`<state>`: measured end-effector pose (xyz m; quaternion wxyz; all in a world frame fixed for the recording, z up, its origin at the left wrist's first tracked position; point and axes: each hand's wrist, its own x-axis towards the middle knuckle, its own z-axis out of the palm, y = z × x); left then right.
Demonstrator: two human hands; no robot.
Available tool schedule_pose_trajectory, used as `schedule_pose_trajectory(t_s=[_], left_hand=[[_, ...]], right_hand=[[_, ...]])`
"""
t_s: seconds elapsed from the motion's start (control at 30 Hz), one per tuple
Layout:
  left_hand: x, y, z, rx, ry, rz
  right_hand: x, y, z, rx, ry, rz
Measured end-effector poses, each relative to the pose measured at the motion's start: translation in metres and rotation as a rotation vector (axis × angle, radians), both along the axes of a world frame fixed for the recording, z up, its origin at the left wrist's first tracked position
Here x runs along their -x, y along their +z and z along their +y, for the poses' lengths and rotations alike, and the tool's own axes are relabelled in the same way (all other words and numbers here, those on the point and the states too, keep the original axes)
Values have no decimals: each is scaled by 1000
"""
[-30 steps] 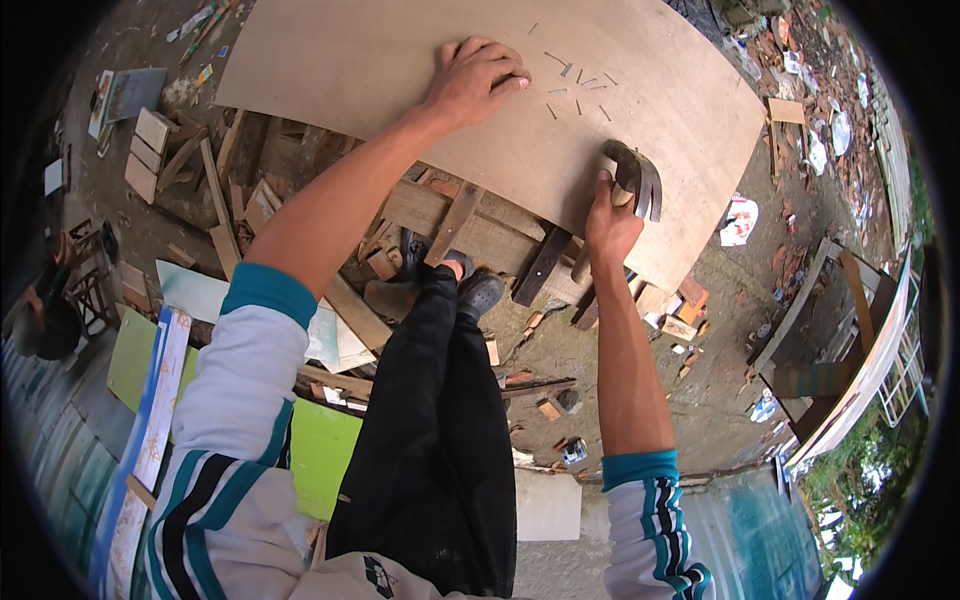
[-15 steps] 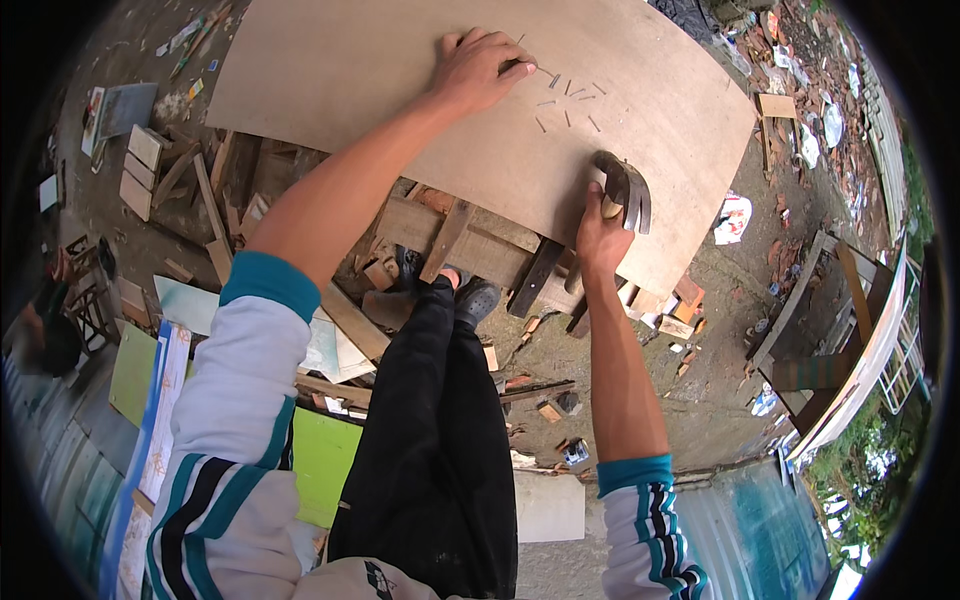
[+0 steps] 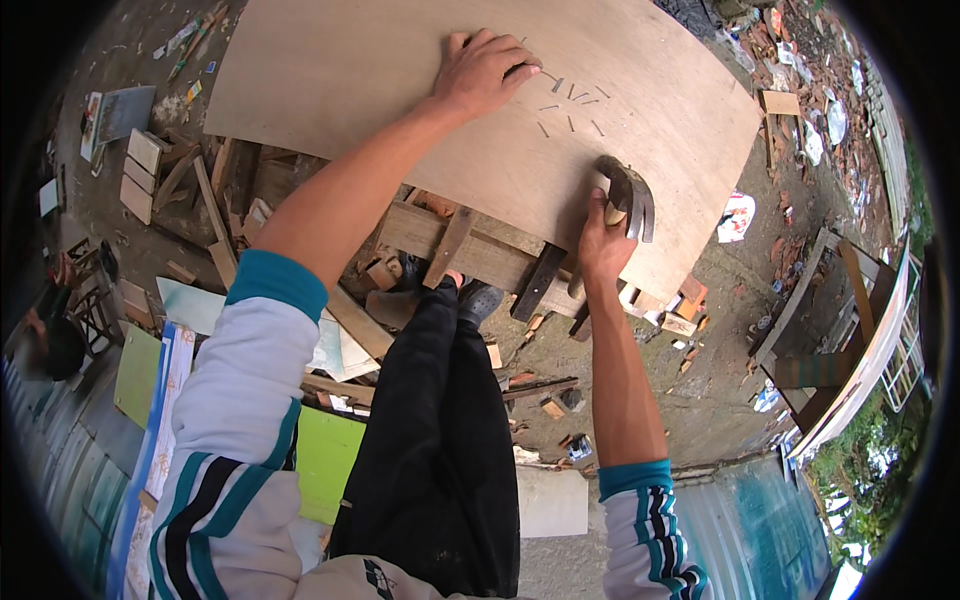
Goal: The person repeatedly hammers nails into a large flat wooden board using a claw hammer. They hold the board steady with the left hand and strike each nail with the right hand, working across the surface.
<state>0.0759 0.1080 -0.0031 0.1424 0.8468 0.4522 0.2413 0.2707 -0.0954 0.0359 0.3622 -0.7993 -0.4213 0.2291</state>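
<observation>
A large flat sheet of plywood (image 3: pixel 330 80) lies in front of me. At its far middle, my left hand (image 3: pixel 485 75) rests on the sheet with curled fingers, pinching a thin nail (image 3: pixel 547 75) that pokes out by the thumb. Several loose nails (image 3: pixel 572 124) are scattered on the wood just right of that hand. My right hand (image 3: pixel 604 240) grips a claw hammer (image 3: pixel 630 200) by its wooden handle, close under the head. The hammer is over the near right part of the sheet, its metal claw curving to the right. Part of the handle is hidden by my fingers.
Under the sheet's near edge are wooden boards (image 3: pixel 470 255). Wood scraps and broken brick cover the ground around my feet. A broken wooden frame (image 3: pixel 800 300) stands at right, a green panel (image 3: pixel 330 465) lies near my legs. Another person (image 3: pixel 55 330) is at the far left.
The view has shifted very slightly. Both hands keep almost the same place and grip, and the loose nails lie as before.
</observation>
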Motion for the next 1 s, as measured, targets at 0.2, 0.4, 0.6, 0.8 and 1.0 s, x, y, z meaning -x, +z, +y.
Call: schedule_pose_trajectory(t_s=[0.2,0.4,0.6,0.8,1.0], left_hand=[[-5,-2,-2,-74,-58,-18],[-4,-2,-3,-27,-21,7],[-2,-5,0,-32,-35,-45],[-1,-3,2,0,-47,-37],[-1,-2,2,14,-40,-11]], right_hand=[[-2,-3,-2,-4,10,1],[-7,-12,-5,53,11,-14],[-9,-18,-8,49,-3,-5],[-9,-26,-10,60,-27,27],[-6,-19,-8,-7,1,-17]])
